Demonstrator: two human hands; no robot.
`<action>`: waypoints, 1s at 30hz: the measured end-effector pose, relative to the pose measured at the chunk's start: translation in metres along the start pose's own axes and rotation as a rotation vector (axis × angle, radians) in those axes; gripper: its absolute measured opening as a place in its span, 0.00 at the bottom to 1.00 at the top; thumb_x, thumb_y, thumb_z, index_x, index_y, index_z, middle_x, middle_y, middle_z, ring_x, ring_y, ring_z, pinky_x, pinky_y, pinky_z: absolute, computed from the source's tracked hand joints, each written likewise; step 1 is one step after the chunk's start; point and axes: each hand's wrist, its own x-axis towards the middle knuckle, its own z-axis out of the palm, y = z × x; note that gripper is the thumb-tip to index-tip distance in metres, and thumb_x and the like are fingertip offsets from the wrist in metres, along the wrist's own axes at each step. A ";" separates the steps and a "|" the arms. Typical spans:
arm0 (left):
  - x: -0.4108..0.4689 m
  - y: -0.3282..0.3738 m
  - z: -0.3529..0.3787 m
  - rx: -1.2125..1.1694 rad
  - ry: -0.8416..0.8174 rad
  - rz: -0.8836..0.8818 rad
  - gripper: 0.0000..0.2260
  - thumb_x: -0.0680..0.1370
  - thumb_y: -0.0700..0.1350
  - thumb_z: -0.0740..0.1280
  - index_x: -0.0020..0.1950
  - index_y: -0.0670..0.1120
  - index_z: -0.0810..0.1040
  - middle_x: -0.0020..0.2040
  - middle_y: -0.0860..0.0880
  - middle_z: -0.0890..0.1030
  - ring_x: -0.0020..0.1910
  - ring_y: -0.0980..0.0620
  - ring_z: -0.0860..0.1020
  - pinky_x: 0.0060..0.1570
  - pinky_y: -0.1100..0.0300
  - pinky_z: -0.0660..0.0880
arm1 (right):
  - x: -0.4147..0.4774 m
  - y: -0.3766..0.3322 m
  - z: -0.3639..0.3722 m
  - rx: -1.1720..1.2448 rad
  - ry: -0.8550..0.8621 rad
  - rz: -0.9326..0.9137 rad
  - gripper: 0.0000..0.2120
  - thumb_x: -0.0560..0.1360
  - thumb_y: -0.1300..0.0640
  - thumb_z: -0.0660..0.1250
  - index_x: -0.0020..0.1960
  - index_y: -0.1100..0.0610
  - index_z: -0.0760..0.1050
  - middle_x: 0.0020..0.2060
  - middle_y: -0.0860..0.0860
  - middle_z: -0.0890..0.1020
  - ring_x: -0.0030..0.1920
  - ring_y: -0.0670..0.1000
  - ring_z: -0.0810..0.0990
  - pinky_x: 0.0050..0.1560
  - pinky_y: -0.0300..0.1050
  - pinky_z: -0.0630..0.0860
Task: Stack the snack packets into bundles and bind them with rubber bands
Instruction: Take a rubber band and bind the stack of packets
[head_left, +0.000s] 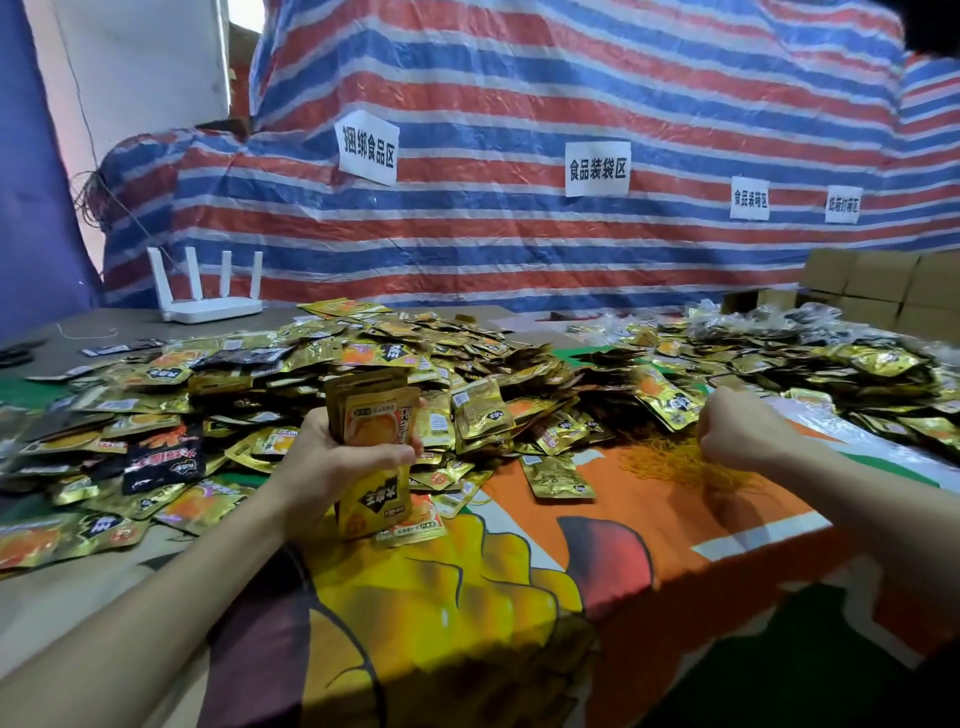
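Your left hand (332, 452) clamps the upright stack (375, 415); the rubber bands (670, 465) lie at three o'clock, under your curled right hand (748, 431), whose grasp is unclear.

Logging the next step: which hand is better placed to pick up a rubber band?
Right hand: it is at the rubber band pile; the left hand grips the stack of gold snack packets.
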 end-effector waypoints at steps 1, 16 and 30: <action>0.000 0.000 0.000 0.005 0.009 -0.002 0.18 0.69 0.32 0.74 0.59 0.37 0.81 0.48 0.37 0.86 0.50 0.39 0.85 0.52 0.54 0.82 | 0.001 -0.001 -0.004 0.030 0.023 0.004 0.05 0.71 0.69 0.68 0.43 0.63 0.82 0.38 0.59 0.82 0.40 0.59 0.82 0.40 0.51 0.80; 0.007 0.002 -0.008 -0.232 0.073 -0.088 0.21 0.67 0.38 0.71 0.59 0.37 0.80 0.56 0.36 0.84 0.56 0.40 0.84 0.57 0.43 0.80 | 0.011 -0.042 -0.048 0.485 0.224 -0.243 0.04 0.73 0.64 0.74 0.48 0.61 0.83 0.43 0.56 0.85 0.40 0.51 0.82 0.40 0.41 0.78; 0.011 0.013 -0.031 -0.222 0.265 -0.316 0.14 0.67 0.33 0.74 0.52 0.36 0.84 0.45 0.37 0.86 0.41 0.41 0.85 0.39 0.54 0.81 | -0.045 -0.264 0.014 1.229 -0.113 -0.735 0.12 0.72 0.66 0.76 0.48 0.61 0.73 0.37 0.52 0.84 0.36 0.44 0.84 0.41 0.45 0.83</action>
